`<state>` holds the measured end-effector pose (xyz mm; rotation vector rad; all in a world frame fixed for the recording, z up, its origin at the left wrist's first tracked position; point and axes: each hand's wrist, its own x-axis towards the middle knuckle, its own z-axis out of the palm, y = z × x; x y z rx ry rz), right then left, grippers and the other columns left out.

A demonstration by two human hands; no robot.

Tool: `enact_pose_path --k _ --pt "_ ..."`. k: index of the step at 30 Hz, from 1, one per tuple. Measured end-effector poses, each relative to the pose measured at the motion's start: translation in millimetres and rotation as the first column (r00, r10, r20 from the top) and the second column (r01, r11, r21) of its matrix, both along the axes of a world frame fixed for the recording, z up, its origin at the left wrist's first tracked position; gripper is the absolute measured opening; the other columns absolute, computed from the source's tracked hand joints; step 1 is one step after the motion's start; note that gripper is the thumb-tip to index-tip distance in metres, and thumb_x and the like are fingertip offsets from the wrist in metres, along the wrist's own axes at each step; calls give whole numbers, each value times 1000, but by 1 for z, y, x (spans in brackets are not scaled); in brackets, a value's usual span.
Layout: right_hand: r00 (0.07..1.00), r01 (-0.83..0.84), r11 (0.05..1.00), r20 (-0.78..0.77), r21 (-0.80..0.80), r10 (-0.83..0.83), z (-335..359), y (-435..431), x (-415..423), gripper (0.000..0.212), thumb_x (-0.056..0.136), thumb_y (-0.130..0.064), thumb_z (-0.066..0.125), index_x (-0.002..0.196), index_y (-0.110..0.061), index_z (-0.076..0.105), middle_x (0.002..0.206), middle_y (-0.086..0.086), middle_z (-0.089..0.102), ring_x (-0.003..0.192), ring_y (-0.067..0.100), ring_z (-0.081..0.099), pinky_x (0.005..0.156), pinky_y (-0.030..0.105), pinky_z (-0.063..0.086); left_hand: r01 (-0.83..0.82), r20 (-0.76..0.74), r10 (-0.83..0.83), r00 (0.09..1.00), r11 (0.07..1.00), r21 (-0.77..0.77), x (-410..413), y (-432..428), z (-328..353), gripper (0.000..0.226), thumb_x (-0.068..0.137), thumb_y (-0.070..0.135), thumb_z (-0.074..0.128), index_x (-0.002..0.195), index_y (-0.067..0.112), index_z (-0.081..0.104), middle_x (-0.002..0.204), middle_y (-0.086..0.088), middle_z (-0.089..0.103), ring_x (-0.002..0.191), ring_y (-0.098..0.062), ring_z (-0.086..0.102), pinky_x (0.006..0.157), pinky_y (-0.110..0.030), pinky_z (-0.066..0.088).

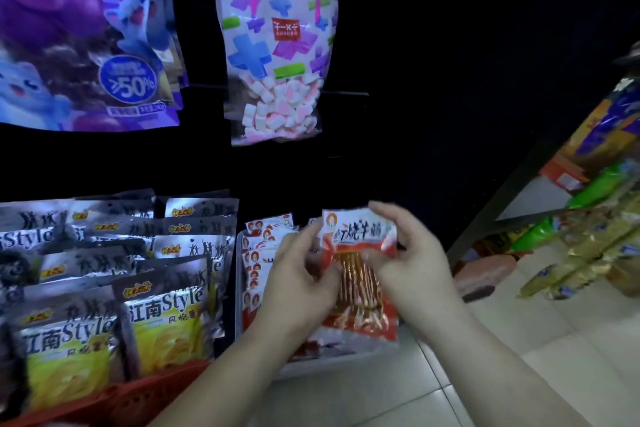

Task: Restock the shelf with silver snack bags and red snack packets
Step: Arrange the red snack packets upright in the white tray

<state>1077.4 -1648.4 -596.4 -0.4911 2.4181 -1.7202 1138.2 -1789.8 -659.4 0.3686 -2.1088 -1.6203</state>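
Observation:
A red snack packet (360, 302) with white top and orange sticks showing through its window is held upright over a white bin (332, 362). My right hand (408, 263) grips its right edge, thumb on the front. My left hand (298, 284) holds its left edge, fingers curled behind it. More red snack packets (258, 253) stand in a row inside the bin, behind my left hand. To the left, several silver snack bags (166, 315) with yellow fronts stand packed in a red basket (138, 399).
Purple snack bags (86, 38) and a marshmallow bag (277, 55) hang on hooks above. A shelf of green and yellow packages (588, 225) runs along the right. Pale tiled floor (519, 340) lies below, with a brown object (485, 276) on it.

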Motion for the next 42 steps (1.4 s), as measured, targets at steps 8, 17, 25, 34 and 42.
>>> enact_pose_path --k 8,17,25,34,42 --pt "989 -132 984 53 -122 139 4 2 -10 45 100 1 60 127 -34 65 99 15 77 91 26 73 87 45 57 121 -44 -122 992 992 -27 5 23 16 60 88 48 71 145 42 52 125 21 60 108 -2 64 92 -25 54" --pt "992 -93 986 66 -139 104 -1 8 -16 58 95 -11 71 136 -49 55 117 -3 72 98 17 74 87 43 62 88 -132 -36 991 904 418 2 11 30 62 100 -1 58 143 44 48 127 28 66 113 9 62 84 -13 54" --pt "998 -56 998 35 0 56 -20 4 -26 40 93 -8 72 109 -45 72 115 -5 73 111 17 68 96 51 56 139 -25 -138 990 955 263 -1 9 17 63 91 10 75 138 48 54 126 37 58 110 19 56 84 -4 48" --pt "994 7 1000 107 7 -8 -28 10 -38 26 94 -20 74 114 -36 71 111 0 68 93 14 72 71 31 62 281 27 -321 947 862 423 0 -2 15 85 84 -10 75 148 38 45 124 17 63 97 4 71 76 -24 61" --pt "949 -254 966 207 51 238 -27 14 -36 70 89 10 70 130 -45 61 107 -5 74 86 30 76 57 44 60 167 10 -184 983 915 367 -3 3 9 66 95 -9 61 136 44 56 136 1 58 80 -19 74 59 -33 60"
